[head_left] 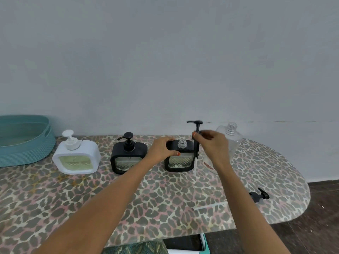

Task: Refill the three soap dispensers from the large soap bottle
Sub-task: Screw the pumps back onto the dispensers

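**Surface.** A leopard-print covered table (165, 202) with a rounded right end stands against a pale grey wall (165, 61).

**Dispensers.** Three square soap dispensers stand in a row near the rear edge.
- Left: a white plastic dispenser (76, 158) with a greenish window, white pump fitted.
- Centre: a black-framed glass dispenser (128, 158), black pump fitted.
- Right: a second black-framed glass unit, the open dispenser (180, 161), its threaded neck uncapped.

**Left hand.** The left hand (161, 149) grips the open dispenser at its top left corner. The fingers are curled over the top and the thumb is on the front face.

**Right hand.** The right hand (213, 143) pinches a black pump head with a white dip tube, the lifted pump (197, 126), at its collar. The lifted pump hangs upright just right of the open dispenser. Its tube runs down beside the frame; whether the tip touches the table cannot be told.

**Supply.** The large clear plastic soap bottle (231, 133) stands at the rear right, directly behind the right hand. Its neck is uncapped and its lower body is partly hidden.

**Other items.** A loose pump (259, 196), black with a pale tube, lies on its side near the right edge. A teal woven basket (23, 142) sits at far left.
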A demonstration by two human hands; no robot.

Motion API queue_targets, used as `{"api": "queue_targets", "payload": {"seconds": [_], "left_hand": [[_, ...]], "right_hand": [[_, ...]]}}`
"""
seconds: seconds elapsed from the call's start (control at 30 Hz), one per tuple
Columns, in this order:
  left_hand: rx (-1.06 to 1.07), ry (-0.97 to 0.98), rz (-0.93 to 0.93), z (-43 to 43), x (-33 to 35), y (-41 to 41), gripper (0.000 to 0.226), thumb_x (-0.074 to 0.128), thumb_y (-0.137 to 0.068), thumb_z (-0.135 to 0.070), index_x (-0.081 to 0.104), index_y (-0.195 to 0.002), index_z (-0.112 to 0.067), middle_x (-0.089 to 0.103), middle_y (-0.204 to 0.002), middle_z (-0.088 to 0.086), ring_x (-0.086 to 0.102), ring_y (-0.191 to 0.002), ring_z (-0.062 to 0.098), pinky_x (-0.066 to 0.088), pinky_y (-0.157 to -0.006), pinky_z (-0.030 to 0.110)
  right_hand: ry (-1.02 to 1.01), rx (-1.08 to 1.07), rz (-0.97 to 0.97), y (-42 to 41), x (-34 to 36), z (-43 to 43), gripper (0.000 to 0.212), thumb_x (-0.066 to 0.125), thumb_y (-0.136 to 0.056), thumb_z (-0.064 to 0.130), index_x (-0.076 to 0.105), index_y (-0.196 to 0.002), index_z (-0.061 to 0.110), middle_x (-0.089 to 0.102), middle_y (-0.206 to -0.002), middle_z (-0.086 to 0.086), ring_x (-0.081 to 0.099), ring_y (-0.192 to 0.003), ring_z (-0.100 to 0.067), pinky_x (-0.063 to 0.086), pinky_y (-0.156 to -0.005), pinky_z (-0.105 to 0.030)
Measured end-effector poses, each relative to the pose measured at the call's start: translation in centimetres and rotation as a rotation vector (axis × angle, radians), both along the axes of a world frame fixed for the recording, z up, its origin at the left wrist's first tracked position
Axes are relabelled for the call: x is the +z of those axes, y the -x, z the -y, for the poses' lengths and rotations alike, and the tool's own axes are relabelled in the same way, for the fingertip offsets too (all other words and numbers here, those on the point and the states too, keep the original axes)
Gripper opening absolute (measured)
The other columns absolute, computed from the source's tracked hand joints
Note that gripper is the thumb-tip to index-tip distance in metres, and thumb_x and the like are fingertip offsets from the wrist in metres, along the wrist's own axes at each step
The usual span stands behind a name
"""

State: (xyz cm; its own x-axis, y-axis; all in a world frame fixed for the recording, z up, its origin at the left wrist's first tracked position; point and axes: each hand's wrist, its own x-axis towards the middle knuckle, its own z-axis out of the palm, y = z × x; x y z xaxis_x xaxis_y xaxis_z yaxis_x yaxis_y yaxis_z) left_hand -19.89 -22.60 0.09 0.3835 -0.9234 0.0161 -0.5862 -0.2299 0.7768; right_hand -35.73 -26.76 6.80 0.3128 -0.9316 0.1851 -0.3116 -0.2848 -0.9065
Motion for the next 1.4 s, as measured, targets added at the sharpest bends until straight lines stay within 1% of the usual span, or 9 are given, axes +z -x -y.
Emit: {"api": "queue_targets", "payload": {"seconds": [0.13, 0.23, 0.33, 0.47, 0.7, 0.83, 1.03, 1.2, 1.4], "left_hand": [[-0.005, 0.005, -0.009, 0.1, 0.0, 0.0, 0.064, 0.077, -0.071, -0.021, 0.05, -0.127, -0.006, 0.056, -0.128, 0.011, 0.052, -0.119, 0.024, 0.037, -0.095, 0.023], [-0.002, 0.009, -0.01, 0.2, 0.0, -0.1, 0.061, 0.078, -0.071, -0.021, 0.053, -0.124, -0.006, 0.059, -0.124, 0.011, 0.054, -0.116, 0.024, 0.038, -0.095, 0.024], [-0.004, 0.019, -0.006, 0.2, -0.1, -0.1, 0.058, 0.077, -0.071, -0.021, 0.055, -0.122, -0.007, 0.06, -0.122, 0.011, 0.054, -0.114, 0.024, 0.037, -0.092, 0.023], [-0.004, 0.031, -0.008, 0.1, -0.1, -0.1, 0.06, 0.077, -0.072, -0.021, 0.052, -0.125, -0.006, 0.058, -0.125, 0.011, 0.053, -0.116, 0.024, 0.037, -0.093, 0.022], [-0.02, 0.033, -0.004, 0.0, 0.0, -0.2, 0.062, 0.077, -0.072, -0.023, 0.051, -0.126, -0.005, 0.057, -0.126, 0.013, 0.052, -0.118, 0.025, 0.039, -0.098, 0.03], [-0.02, 0.036, -0.021, -0.1, 0.0, -0.1, 0.058, 0.077, -0.072, -0.022, 0.054, -0.123, -0.005, 0.06, -0.123, 0.012, 0.054, -0.115, 0.025, 0.04, -0.095, 0.029], [0.001, 0.046, -0.066, -0.1, -0.1, -0.1, 0.057, 0.077, -0.071, -0.018, 0.054, -0.122, -0.006, 0.06, -0.122, 0.012, 0.054, -0.115, 0.023, 0.037, -0.09, 0.021], [0.004, 0.052, -0.061, -0.2, -0.1, 0.0, 0.059, 0.077, -0.072, -0.018, 0.053, -0.124, -0.005, 0.059, -0.124, 0.012, 0.054, -0.116, 0.023, 0.036, -0.089, 0.02], [0.011, 0.047, -0.049, -0.2, 0.0, 0.0, 0.062, 0.076, -0.072, -0.017, 0.05, -0.128, -0.005, 0.056, -0.128, 0.012, 0.051, -0.119, 0.022, 0.034, -0.09, 0.019]], "right_hand": [[0.12, -0.046, 0.102, -2.1, 1.6, 2.1, 0.016, 0.065, -0.084, 0.02, 0.069, -0.093, 0.007, 0.063, -0.075, 0.0, 0.059, -0.072, -0.01, 0.046, -0.071, -0.014], [0.177, -0.076, 0.173, -3.4, 1.7, 3.4, 0.014, 0.065, -0.085, 0.019, 0.069, -0.094, 0.01, 0.066, -0.081, 0.0, 0.06, -0.074, -0.007, 0.042, -0.068, -0.002], [0.183, -0.084, 0.229, -4.3, 0.9, 3.9, 0.018, 0.065, -0.084, 0.018, 0.067, -0.1, 0.009, 0.064, -0.088, 0.003, 0.058, -0.076, 0.0, 0.041, -0.068, 0.001], [0.156, -0.054, 0.268, -4.9, -1.1, 3.6, 0.024, 0.064, -0.085, 0.014, 0.064, -0.107, 0.005, 0.063, -0.093, 0.001, 0.059, -0.081, -0.004, 0.042, -0.07, 0.0], [0.153, 0.067, 0.162, -4.6, -5.1, 2.8, 0.027, 0.063, -0.085, 0.011, 0.061, -0.111, 0.005, 0.059, -0.099, 0.002, 0.058, -0.087, -0.006, 0.046, -0.077, -0.005], [0.142, 0.084, 0.071, -4.2, -6.9, 2.6, 0.028, 0.059, -0.088, 0.008, 0.059, -0.115, 0.002, 0.057, -0.101, -0.004, 0.053, -0.089, -0.009, 0.037, -0.07, 0.004], [0.19, 0.107, -0.017, -3.7, -8.5, 2.2, 0.03, 0.059, -0.087, 0.008, 0.057, -0.116, 0.001, 0.06, -0.105, -0.011, 0.051, -0.092, -0.012, 0.034, -0.077, -0.009], [0.139, 0.077, 0.024, -3.9, -8.5, 2.3, 0.032, 0.066, -0.083, 0.01, 0.058, -0.113, 0.003, 0.056, -0.098, 0.0, 0.052, -0.089, -0.01, 0.037, -0.072, 0.0], [0.067, 0.062, 0.025, -4.6, -8.2, 2.5, 0.034, 0.075, -0.074, 0.017, 0.048, -0.094, 0.014, 0.055, -0.093, -0.004, 0.054, -0.085, -0.019, 0.04, -0.073, -0.021]]}}
